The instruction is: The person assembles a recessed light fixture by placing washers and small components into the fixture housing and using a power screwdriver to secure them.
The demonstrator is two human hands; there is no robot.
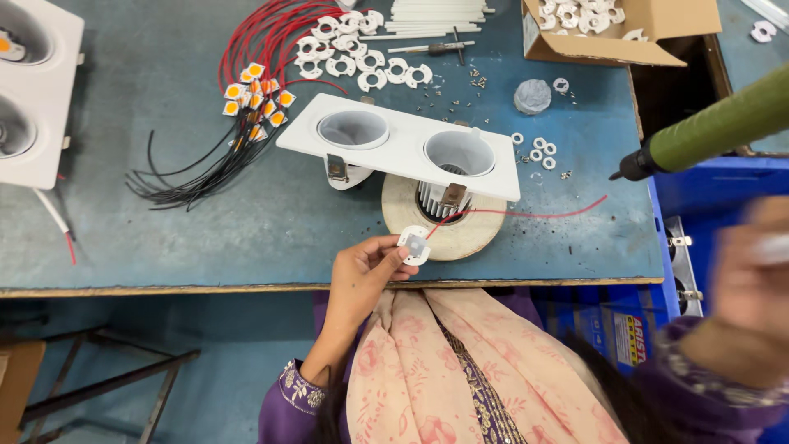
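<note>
The left hand pinches a small white holder with red wire over the tabletop; the right hand is blurred, so I cannot tell its grip.

Purple embroidered sleeves, pink floral scarf over the chest.

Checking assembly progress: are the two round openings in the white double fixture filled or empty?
Empty. Both openings of the white double fixture show bare white cups. The left hand holds a small white disc apart from it.

Small white round holder, red wire attached, pinched at table edge.
</note>
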